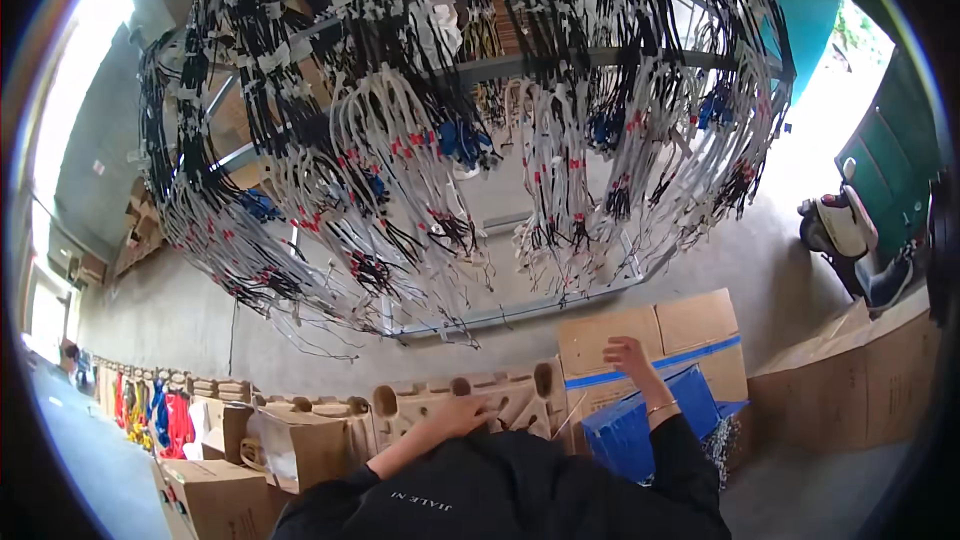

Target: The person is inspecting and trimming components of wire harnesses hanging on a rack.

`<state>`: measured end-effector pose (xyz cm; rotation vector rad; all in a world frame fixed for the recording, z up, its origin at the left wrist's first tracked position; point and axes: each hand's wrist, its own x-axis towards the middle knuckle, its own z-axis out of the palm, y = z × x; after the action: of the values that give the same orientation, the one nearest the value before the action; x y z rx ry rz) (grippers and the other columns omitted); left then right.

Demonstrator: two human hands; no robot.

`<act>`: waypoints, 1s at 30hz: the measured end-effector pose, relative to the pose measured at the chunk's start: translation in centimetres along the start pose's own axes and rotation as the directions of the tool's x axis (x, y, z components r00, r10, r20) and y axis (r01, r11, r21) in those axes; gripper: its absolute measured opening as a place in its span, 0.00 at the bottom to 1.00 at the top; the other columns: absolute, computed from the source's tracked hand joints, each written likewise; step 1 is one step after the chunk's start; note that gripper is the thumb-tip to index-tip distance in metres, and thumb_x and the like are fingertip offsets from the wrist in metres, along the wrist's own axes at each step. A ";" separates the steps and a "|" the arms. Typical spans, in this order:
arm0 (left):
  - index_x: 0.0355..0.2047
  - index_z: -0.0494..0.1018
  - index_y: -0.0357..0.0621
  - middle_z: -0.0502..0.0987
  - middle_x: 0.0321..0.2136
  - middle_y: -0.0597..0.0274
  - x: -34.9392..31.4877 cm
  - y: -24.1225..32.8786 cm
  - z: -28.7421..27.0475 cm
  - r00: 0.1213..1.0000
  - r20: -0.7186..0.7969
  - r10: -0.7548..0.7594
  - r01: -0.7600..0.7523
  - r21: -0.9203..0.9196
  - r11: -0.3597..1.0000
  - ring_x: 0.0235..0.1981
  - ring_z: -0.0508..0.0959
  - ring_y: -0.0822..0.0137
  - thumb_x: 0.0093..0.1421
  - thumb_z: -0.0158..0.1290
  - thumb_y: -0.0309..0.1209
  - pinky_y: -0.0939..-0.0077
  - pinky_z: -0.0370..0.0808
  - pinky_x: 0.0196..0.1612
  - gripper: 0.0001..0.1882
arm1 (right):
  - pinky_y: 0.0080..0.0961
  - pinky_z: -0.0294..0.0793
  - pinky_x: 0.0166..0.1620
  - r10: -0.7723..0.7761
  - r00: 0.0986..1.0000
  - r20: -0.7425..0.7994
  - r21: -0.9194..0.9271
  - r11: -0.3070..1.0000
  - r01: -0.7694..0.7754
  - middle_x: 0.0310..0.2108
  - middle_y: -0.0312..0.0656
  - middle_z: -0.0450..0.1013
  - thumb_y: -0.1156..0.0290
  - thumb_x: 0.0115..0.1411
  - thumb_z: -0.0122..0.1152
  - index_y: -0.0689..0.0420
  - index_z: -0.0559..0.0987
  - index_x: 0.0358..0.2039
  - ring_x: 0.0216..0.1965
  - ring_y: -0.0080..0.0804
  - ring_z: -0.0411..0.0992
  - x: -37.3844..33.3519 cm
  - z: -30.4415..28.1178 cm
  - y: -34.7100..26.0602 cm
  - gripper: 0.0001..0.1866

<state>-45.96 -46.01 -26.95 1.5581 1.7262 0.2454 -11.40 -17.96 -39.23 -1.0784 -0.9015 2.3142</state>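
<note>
My left hand [462,414] is low in the middle, in front of a brown moulded pulp tray [413,401]. Its fingers point right and are partly lost against my black jacket, so their grip is unclear. My right hand [628,353] is raised over a cardboard box [700,325] with a blue tape strip. Its fingers are loosely bent and apart, with nothing visible between them. Below the right wrist is a blue plastic sheet or bag [617,436]. Beyond both hands, many black and pale grey cable harnesses [550,155] with red marks hang in bundles.
A metal frame [520,312] carries the harnesses. Open cartons [310,440] stand at the lower left, near coloured bundles [175,420] along the wall. A large carton [850,390] is at the right, with a parked scooter [845,230] behind it, near a bright doorway.
</note>
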 end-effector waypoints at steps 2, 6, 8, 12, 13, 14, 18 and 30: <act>0.53 0.66 0.41 0.74 0.44 0.44 -0.2 0.1 0.7 0.995 0.095 0.029 -0.040 0.111 0.993 0.44 0.74 0.46 0.58 0.50 0.45 0.56 0.71 0.48 0.27 | 0.25 0.72 0.32 -0.039 0.999 -0.020 -0.024 0.999 0.039 0.35 0.39 0.75 0.65 0.61 0.51 0.52 0.72 0.49 0.33 0.33 0.75 3.2 -2.3 -0.4 0.15; 0.51 0.70 0.47 0.75 0.43 0.44 -1.4 2.2 -1.3 0.976 0.136 -0.169 0.167 0.021 0.986 0.45 0.74 0.45 0.58 0.48 0.44 0.55 0.70 0.49 0.23 | 0.19 0.71 0.29 -0.428 0.871 0.242 -0.635 0.609 0.475 0.35 0.36 0.76 0.69 0.61 0.54 0.56 0.75 0.46 0.28 0.24 0.74 7.4 4.5 -3.8 0.13; 0.51 0.70 0.47 0.75 0.42 0.42 -0.5 2.7 -1.4 0.974 0.091 -0.208 0.216 -0.082 0.973 0.45 0.74 0.44 0.58 0.46 0.43 0.55 0.69 0.49 0.23 | 0.21 0.73 0.30 -0.476 0.843 0.251 -0.689 0.524 0.501 0.32 0.36 0.76 0.72 0.60 0.55 0.59 0.77 0.42 0.27 0.22 0.73 8.6 8.5 -5.9 0.10; 0.50 0.70 0.43 0.75 0.41 0.43 1.1 1.2 -1.5 0.982 0.096 -0.164 0.170 -0.060 0.984 0.44 0.74 0.45 0.56 0.46 0.43 0.57 0.70 0.47 0.25 | 0.23 0.74 0.40 -0.498 0.828 0.257 -0.650 0.545 0.530 0.37 0.42 0.76 0.76 0.59 0.55 0.61 0.74 0.47 0.35 0.25 0.74 8.4 17.8 -8.8 0.15; 0.50 0.70 0.43 0.75 0.41 0.43 1.8 1.9 -2.5 0.981 0.102 -0.165 0.171 -0.051 0.984 0.44 0.74 0.45 0.56 0.46 0.43 0.57 0.70 0.47 0.25 | 0.23 0.74 0.40 -0.503 0.828 0.250 -0.645 0.551 0.529 0.37 0.42 0.76 0.76 0.59 0.55 0.61 0.74 0.47 0.35 0.25 0.74 9.5 18.3 -8.5 0.15; 0.48 0.70 0.41 0.76 0.40 0.43 2.5 2.8 -3.3 0.983 0.088 -0.163 0.167 -0.037 0.985 0.44 0.75 0.45 0.56 0.46 0.43 0.57 0.70 0.46 0.23 | 0.24 0.74 0.41 -0.528 0.794 0.301 -0.623 0.521 0.583 0.41 0.43 0.75 0.76 0.58 0.55 0.61 0.72 0.49 0.36 0.27 0.74 10.3 18.9 -8.3 0.17; 0.39 0.71 0.39 0.76 0.35 0.43 3.9 2.3 -4.2 0.983 -0.031 -0.179 0.177 -0.071 0.982 0.41 0.75 0.46 0.56 0.47 0.42 0.56 0.70 0.42 0.19 | 0.29 0.74 0.45 -0.440 0.801 0.406 -0.589 0.544 0.598 0.49 0.53 0.70 0.75 0.56 0.54 0.60 0.68 0.54 0.44 0.41 0.74 12.4 22.0 -9.5 0.23; 0.49 0.68 0.42 0.76 0.38 0.46 9.0 -1.1 -7.3 0.982 -0.096 -0.164 0.160 -0.054 0.986 0.40 0.76 0.48 0.59 0.47 0.42 0.59 0.72 0.43 0.22 | 0.37 0.60 0.58 -0.627 0.707 0.327 -0.635 0.408 0.655 0.50 0.53 0.66 0.79 0.51 0.47 0.63 0.63 0.55 0.55 0.47 0.62 25.2 28.7 -11.5 0.28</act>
<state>-51.00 -35.49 -26.41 1.3836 1.9013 0.2838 -48.05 -5.32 -29.93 -0.7018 -1.9453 1.2979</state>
